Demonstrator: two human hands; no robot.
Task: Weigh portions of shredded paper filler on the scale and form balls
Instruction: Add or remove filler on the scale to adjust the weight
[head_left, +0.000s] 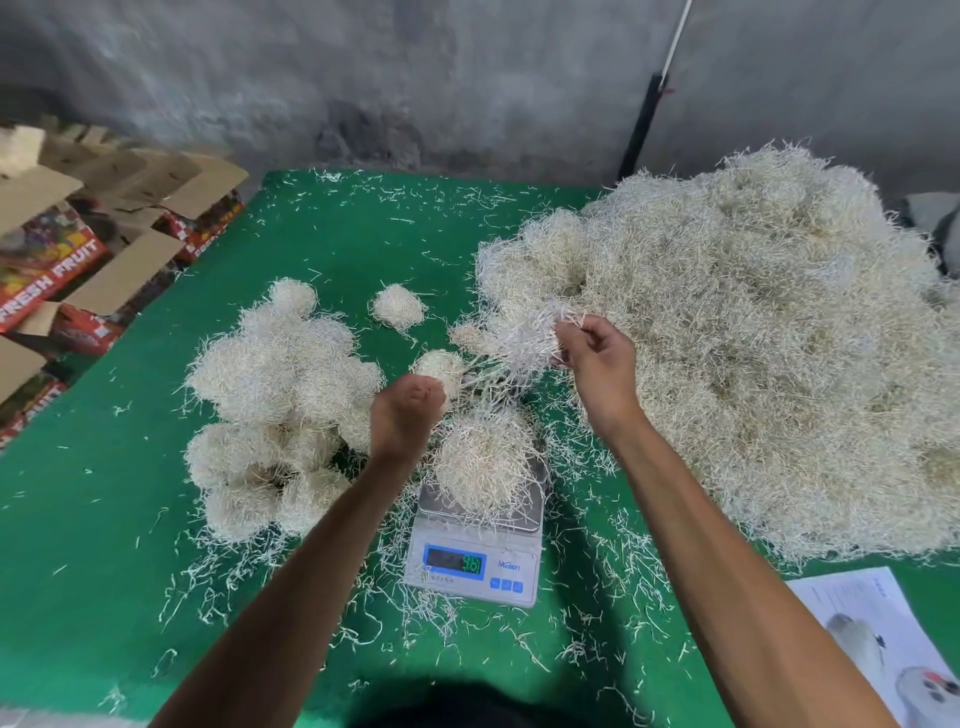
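Head view, landmark: a small white digital kitchen scale (475, 545) with a steel platter sits on the green felt-covered table (104, 597), near its front middle.
Portion: one loose mound of cream shredded paper filler (485, 462) rests on the scale's platter; the lit display shows digits too blurred to read surely.
Right hand: the right hand (597, 364), behind and right of the scale, has its fingers curled round a tuft of shreds (524, 338) drawn from the big heap.
Left hand: the left hand (408, 415), just left of the portion, is loosely fisted; a small clump (441, 366) sits at its fingertips, and it seems to pinch it.
Doing it well: I would add or remove small pinches, let the reading settle, and keep hands off the platter.
Counts: one scale, one large loose heap (753, 353) right of it, one cluster of roughly ten formed balls (275, 410) left of it, one separate ball (397, 306) behind.
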